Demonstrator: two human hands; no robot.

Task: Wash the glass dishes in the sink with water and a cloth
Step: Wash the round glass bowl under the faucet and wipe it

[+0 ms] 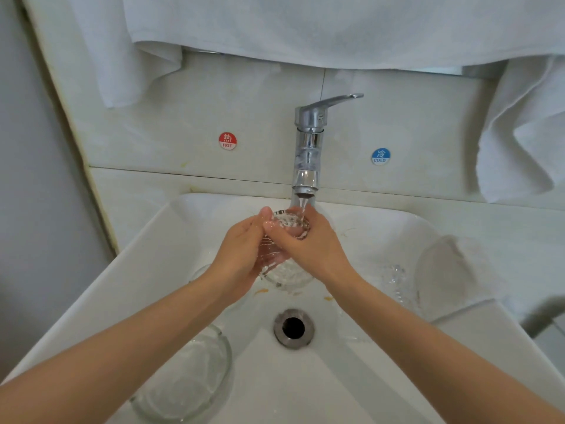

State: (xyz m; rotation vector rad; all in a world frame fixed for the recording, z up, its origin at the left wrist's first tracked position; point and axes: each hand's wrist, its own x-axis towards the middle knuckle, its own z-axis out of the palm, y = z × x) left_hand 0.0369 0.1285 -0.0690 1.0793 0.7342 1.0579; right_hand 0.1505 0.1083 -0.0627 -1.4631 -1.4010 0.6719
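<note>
Both hands hold a small clear glass dish [289, 223] under the running tap [307, 148] above the white sink [153, 240]. My left hand [241, 255] cups the dish from the left and below. My right hand [308, 243] grips it from the right, its thumb across the front. Water streams onto the dish's rim. Under the hands a patterned glass bowl [290, 275] lies in the basin. A larger round glass dish [186, 377] sits at the basin's front left. No cloth is in either hand.
A cut-glass piece [396, 278] and a cloudy glass plate [449, 273] lean at the sink's right side. The drain [293, 328] is open. White towels [305, 29] hang above the tap and at the right [526, 133]. Hot and cold stickers flank the tap.
</note>
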